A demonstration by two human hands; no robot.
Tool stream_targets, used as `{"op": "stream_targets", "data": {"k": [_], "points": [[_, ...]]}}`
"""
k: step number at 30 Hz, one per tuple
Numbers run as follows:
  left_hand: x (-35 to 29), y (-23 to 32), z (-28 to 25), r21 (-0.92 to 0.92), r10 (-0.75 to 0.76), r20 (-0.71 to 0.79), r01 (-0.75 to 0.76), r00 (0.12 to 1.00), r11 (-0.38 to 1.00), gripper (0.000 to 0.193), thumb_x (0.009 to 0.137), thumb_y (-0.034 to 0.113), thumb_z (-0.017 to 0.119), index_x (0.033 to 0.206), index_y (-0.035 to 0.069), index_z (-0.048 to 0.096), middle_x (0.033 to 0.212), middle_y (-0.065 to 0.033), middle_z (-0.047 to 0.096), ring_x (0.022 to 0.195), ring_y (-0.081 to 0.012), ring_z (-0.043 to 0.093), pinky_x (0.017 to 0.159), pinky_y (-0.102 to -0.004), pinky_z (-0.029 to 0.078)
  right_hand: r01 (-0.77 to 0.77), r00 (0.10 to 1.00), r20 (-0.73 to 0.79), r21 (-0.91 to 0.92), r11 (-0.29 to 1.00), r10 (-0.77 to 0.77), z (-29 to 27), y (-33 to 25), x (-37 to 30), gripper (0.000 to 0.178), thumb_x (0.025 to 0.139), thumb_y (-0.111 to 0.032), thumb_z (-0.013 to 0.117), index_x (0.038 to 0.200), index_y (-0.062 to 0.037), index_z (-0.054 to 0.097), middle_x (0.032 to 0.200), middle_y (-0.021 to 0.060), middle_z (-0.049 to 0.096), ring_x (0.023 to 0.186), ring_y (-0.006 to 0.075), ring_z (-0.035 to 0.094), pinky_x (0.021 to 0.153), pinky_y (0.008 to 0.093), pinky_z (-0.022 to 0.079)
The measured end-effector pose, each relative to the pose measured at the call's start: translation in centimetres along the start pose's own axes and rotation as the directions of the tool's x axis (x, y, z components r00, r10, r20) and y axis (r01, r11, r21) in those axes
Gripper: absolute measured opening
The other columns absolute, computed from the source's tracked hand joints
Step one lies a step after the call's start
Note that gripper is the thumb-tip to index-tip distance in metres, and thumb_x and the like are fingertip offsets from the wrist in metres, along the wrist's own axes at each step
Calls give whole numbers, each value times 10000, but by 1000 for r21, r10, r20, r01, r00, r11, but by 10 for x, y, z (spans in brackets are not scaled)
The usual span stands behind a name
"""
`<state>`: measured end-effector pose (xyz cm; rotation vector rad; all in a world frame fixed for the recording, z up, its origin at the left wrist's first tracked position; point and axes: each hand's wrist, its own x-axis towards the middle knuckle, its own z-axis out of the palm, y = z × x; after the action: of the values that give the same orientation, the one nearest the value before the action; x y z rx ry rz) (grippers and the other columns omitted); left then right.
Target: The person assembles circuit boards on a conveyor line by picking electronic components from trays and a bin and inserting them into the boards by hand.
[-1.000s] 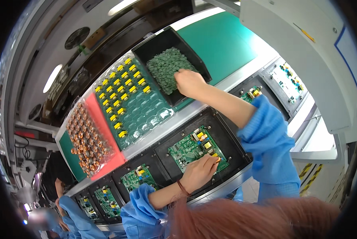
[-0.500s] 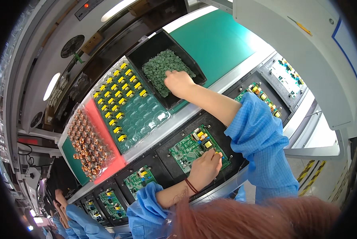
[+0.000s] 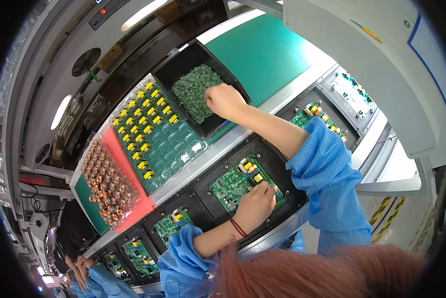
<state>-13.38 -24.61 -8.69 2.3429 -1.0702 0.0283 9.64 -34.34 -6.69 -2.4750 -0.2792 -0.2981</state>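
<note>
My right hand is over the near right side of a black bin heaped with small green disc-shaped components with thin leads. Its fingers are curled together, and whatever they hold is hidden. Lower down, my left hand rests at the right part of a green circuit board. Thumb and fingers are pinched at the board's near right edge, beside yellow and blue parts; what is between them cannot be made out. The board lies in a black carrier on the line.
Left of the bin lies a clear tray of yellow-topped components, then a tray of copper-wound coils on a red sheet. More boards in carriers stand left and right. Other people's hands show at the lower left.
My right hand has drawn slightly back from the heap toward the bin's near right wall. My left hand stays pinched at the board. The whole view has shifted a little.
</note>
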Motion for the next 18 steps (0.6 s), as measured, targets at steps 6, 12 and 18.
{"op": "stream_targets", "data": {"k": [6,12,18], "points": [[-1,4,4,42,20,-52,-18,998,999,97,784,142,676,829,72,625,755,-54,522,662,-217,595,541,-326,494,61,997,-60,165,984,-52,-19,-8,-19,144,751,-107,548,777,-25,663,804,190,654,792,373,638,739,461,518],[4,5,1,-17,-45,4,45,999,999,151,776,151,691,916,101,661,777,-32,545,698,-197,605,563,-325,495,215,976,-57,341,915,-208,-53,-10,-90,195,788,-79,529,965,-9,570,704,148,597,699,338,602,668,433,485],[1,6,6,61,-41,12,41,999,997,164,781,154,688,928,92,650,810,-38,533,698,-199,599,588,-321,499,-61,946,321,325,944,-50,-93,13,-184,173,817,-97,602,963,-34,535,625,92,590,581,253,609,551,352,472]]}}
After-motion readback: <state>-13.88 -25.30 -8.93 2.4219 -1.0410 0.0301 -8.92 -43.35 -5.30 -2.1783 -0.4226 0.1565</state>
